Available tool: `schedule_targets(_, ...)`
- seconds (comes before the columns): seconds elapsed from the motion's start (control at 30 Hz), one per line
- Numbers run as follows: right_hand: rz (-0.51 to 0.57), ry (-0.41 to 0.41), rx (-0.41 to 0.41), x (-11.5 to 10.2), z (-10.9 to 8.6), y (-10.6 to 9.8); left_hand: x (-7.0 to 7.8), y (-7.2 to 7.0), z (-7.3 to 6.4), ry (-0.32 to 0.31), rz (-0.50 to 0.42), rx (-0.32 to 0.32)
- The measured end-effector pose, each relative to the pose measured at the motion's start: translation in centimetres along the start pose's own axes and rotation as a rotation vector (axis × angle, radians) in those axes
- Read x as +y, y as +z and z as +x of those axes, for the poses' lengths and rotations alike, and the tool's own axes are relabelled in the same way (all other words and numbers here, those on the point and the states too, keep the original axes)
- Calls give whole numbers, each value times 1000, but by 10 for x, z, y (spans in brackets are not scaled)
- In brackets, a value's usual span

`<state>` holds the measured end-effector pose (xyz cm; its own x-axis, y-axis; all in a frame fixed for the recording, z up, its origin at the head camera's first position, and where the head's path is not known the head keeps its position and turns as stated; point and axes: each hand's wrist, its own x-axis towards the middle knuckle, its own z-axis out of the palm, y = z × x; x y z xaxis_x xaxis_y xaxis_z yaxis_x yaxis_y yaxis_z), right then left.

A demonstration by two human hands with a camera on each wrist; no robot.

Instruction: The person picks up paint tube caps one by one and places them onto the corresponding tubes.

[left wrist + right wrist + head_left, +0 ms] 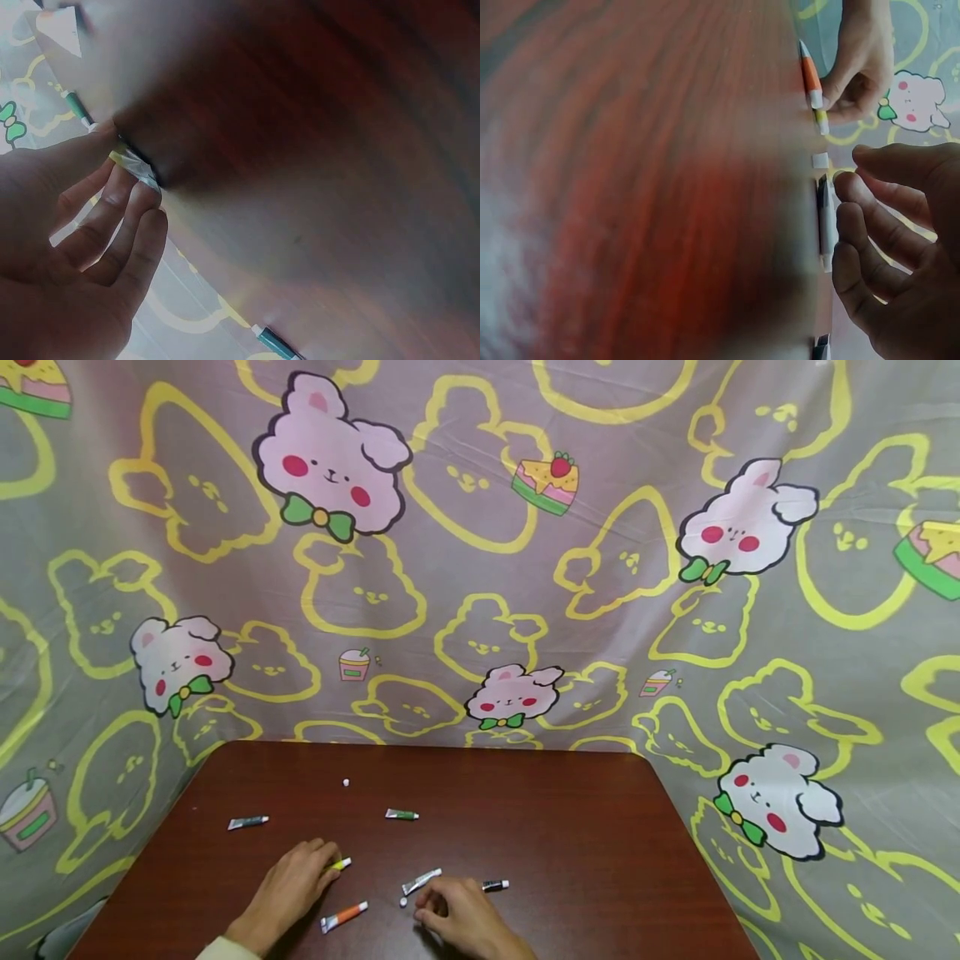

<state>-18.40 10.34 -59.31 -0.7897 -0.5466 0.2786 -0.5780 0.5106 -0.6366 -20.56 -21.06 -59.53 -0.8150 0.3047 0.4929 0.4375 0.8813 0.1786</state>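
Note:
My left hand (pixel 292 885) pinches a yellow paint tube (pixel 341 864) between thumb and fingers, its white-capped end poking out to the right. In the left wrist view, the crumpled tail of this tube (pixel 136 165) shows at the fingertips. My right hand (pixel 468 910) hovers low over the table with loosely bent fingers and holds nothing. Just left of its fingertips lies a small white cap (pixel 403 902), also visible in the right wrist view as a white block (pixel 821 160). A silvery-white tube (pixel 422 882) lies beyond those fingers; a black tube (pixel 495 886) is partly hidden behind the hand.
An orange tube (pixel 344 917) lies between the hands, nearer the front. Farther back are a green tube (pixel 402 815), a dark blue-grey tube (pixel 248 822) and another small white piece (pixel 346 782). A patterned cloth (pixel 480 568) hangs around the brown table (pixel 600 835).

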Motion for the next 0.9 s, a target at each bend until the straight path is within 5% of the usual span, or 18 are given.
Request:
schedule_targets(0.47, -86, -96, -90, 4, 7, 0, -4, -2, 0, -37, -26, -38)
schedule_targets(0.7, -197, -137, -77, 3, 11, 0, -8, -5, 2, -47, -32, -1)
schedule_targets(0.9, -262, -143, -76, 1, 14, 1, -17, -11, 4, -94, -16, -51)
